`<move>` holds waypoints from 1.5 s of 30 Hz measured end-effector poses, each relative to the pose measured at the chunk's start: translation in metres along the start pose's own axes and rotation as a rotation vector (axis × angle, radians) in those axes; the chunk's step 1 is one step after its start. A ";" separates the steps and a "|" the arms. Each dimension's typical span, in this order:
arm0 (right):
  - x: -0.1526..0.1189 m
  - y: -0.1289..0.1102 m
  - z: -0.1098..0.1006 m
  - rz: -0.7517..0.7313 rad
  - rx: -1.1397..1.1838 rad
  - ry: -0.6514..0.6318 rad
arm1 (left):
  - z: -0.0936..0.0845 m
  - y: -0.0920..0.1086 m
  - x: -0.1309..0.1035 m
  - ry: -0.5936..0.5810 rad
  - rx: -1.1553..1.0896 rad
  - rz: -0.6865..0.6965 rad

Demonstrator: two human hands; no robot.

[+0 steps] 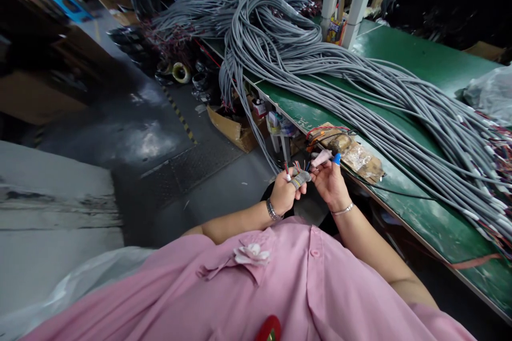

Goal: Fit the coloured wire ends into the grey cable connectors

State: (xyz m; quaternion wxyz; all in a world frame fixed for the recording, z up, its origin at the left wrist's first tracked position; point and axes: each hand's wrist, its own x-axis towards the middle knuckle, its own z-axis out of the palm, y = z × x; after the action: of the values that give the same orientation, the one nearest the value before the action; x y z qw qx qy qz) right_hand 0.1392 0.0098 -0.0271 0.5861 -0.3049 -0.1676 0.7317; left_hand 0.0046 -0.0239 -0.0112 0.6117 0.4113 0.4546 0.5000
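A: Left hand [285, 192] first. State?
B: Closed, gripping a spray of coloured wires [296, 166], tips poking up above the fingers. Right hand [330, 185] is just beside it, fingers drawn in narrow, a blue cover [336, 159] on the thumb. Can't tell if it pinches a wire.
A: Grey piece with a yellow band [301, 179] at the left fingers?
B: Finger wrap or something held, unclear. Moving on.
A: Where's the work?
B: In the air, just off the table's [424, 58] near edge. A grey cable [262, 141] hangs over that edge and seems to lead to the left hand.
A: Progress?
B: Partway, I'd judge: wires exposed and fanned, not gathered. What remains on this end, can't say.
A: Next, outward?
B: Cardboard pad [366, 164] on the near edge, right of the hands. Past it, the big grey cable bundle [280, 64] sprawls lengthwise along the table.
A: Those ends done?
B: Towards the right end of the table they show white bands [498, 203] and reddish wires; jackets look opened. Finished or waiting, too small to tell.
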 end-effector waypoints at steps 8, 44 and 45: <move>-0.004 -0.010 0.003 0.003 -0.072 -0.012 | -0.007 0.014 0.002 0.056 0.127 0.145; -0.038 -0.005 -0.056 0.041 -0.135 0.112 | -0.032 0.003 0.008 -0.046 0.255 0.124; -0.042 -0.006 -0.058 0.034 -0.147 0.119 | -0.032 0.002 0.007 -0.049 0.237 0.120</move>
State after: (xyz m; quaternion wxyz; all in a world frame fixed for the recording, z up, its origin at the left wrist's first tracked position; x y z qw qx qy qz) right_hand 0.1861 -0.0358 -0.0568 0.5585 -0.3927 -0.1805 0.7080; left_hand -0.0264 -0.0156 -0.0181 0.5387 0.5192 0.4701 0.4683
